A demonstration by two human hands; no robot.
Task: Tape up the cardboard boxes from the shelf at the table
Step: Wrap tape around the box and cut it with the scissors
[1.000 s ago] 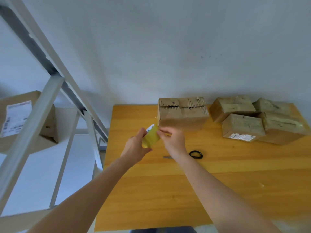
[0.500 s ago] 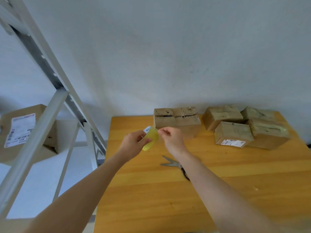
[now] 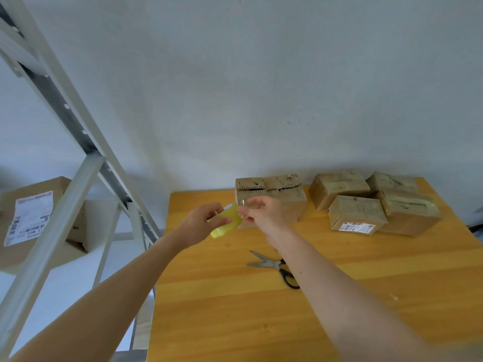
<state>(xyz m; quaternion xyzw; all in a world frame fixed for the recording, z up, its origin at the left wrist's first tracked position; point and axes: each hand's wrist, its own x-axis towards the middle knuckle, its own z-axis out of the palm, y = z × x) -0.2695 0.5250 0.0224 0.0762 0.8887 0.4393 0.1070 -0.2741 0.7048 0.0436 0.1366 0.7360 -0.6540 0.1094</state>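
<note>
- Above the far side of the wooden table [image 3: 235, 322], a yellow tape roll [image 3: 226, 223] is gripped in the left hand [image 3: 200, 222], whose fingers are curled round it.
- The tape's free end appears to be pinched between the thumb and fingertips of the right hand [image 3: 266, 215], at the roll's upper edge. The end itself is too thin and clear to be made out with certainty.
- The step in hand is judged to be drawing out a strip. The roll is best held steady while the end is pulled straight and taut, so that the strip is neither twisted nor stuck to itself.
- Enough length should be drawn to span the whole seam, with some overhang.
- The untaped cardboard box [image 3: 271, 197] stands on the table just behind both hands, its torn top seam gaping. It is overlapped in view by the right hand, and contact cannot be told.
- Scissors [image 3: 274, 265] lie near the right forearm, ready for the cut.
- A cluster of taped boxes [image 3: 355, 215] is set well apart, to the right.
</note>
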